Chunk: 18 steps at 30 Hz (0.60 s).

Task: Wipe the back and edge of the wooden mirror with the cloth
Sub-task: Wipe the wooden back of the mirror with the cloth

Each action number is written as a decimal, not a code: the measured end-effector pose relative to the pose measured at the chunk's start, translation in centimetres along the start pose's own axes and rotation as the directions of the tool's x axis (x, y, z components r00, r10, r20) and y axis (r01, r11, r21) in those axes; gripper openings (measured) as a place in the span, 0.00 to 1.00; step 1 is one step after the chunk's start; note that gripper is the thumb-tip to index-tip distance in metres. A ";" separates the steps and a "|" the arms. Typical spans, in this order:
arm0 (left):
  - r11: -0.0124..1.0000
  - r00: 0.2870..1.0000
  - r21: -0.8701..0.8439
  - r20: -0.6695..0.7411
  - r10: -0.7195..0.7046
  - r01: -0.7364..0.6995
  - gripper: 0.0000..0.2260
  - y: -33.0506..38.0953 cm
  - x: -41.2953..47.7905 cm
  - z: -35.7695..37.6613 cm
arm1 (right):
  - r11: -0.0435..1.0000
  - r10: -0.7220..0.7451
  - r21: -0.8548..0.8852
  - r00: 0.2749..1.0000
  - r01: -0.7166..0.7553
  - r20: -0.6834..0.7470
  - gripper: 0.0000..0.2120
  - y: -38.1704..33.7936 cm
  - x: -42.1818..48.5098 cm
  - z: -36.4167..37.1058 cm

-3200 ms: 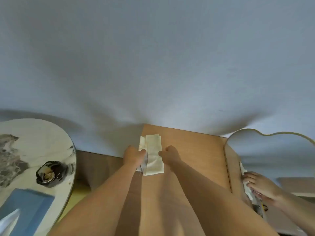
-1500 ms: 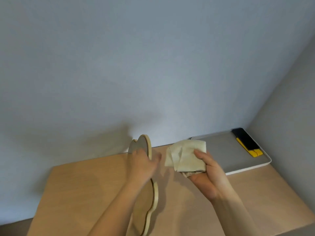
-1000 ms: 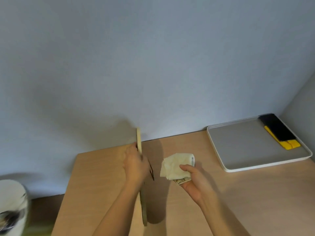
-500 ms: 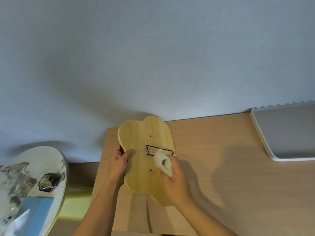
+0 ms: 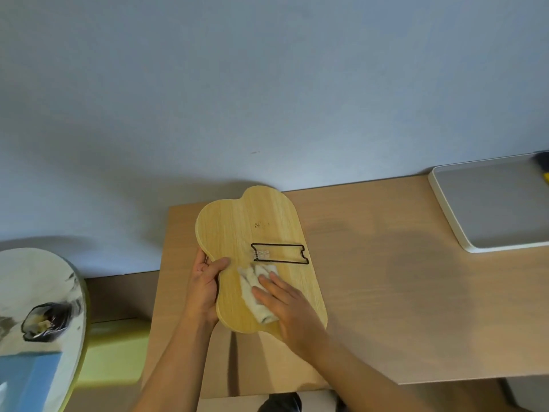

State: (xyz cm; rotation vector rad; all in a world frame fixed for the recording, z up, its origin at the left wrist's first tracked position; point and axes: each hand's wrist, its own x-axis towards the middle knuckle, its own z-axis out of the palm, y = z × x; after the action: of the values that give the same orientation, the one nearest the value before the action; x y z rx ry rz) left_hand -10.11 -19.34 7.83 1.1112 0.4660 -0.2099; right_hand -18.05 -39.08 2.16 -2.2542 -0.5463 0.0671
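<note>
The wooden mirror [image 5: 252, 230] is held with its cloud-shaped pale wood back facing me, above the left end of the desk [image 5: 386, 292]. A black wire stand [image 5: 279, 253] is folded flat across the back. My left hand [image 5: 205, 286] grips the mirror's left edge, thumb lying on the wood. My right hand [image 5: 285, 301] presses a rolled cream cloth [image 5: 252, 288] flat against the lower middle of the back, just below the wire stand. The mirror's glass side is hidden.
A white tray [image 5: 445, 212] with a grey base sits at the desk's far right, by the blue-grey wall. A round marble side table [image 5: 35, 272] stands to the left, bearing a dark dish [image 5: 44, 321] and a blue box [image 5: 20, 382].
The mirror turned from edge-on to back-facing. My right hand brought the cloth onto the back, and it now lies lower and flatter than half a second ago.
</note>
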 end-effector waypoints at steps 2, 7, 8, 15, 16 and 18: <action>1.000 1.000 -0.008 0.013 0.001 -0.001 0.25 0.0 0.3 -0.3 | 0.997 0.080 -0.019 0.997 -0.081 -0.022 0.31 2.2 -1.5 -0.3; 1.000 1.000 -0.010 0.014 0.000 0.000 0.25 0.0 0.5 -0.4 | 0.942 0.334 -0.013 0.940 -0.335 -0.070 0.32 6.7 -5.2 -1.8; 1.000 1.000 -0.009 0.013 0.001 -0.001 0.25 0.1 0.5 -0.5 | 0.920 0.391 0.010 0.919 -0.391 -0.053 0.31 7.0 -5.2 -2.2; 1.000 1.000 -0.003 0.001 0.004 -0.004 0.23 0.0 0.5 -0.6 | 0.891 0.430 0.269 0.870 -0.366 -0.241 0.39 0.2 -0.8 -3.1; 1.000 1.000 -0.007 0.004 0.006 -0.006 0.23 0.0 0.6 -0.6 | 0.924 0.331 0.279 0.913 -0.261 -0.239 0.37 -1.4 0.1 -2.4; 1.000 1.000 -0.025 0.009 0.004 -0.004 0.23 0.0 0.6 -0.5 | 0.983 0.099 0.170 0.975 -0.066 -0.198 0.28 -3.6 1.3 -0.6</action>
State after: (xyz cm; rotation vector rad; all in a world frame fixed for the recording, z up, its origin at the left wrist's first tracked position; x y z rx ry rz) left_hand -9.72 -18.85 7.34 1.0859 0.4570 -0.2051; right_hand -18.05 -36.91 5.33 -2.0935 -0.3240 -0.0770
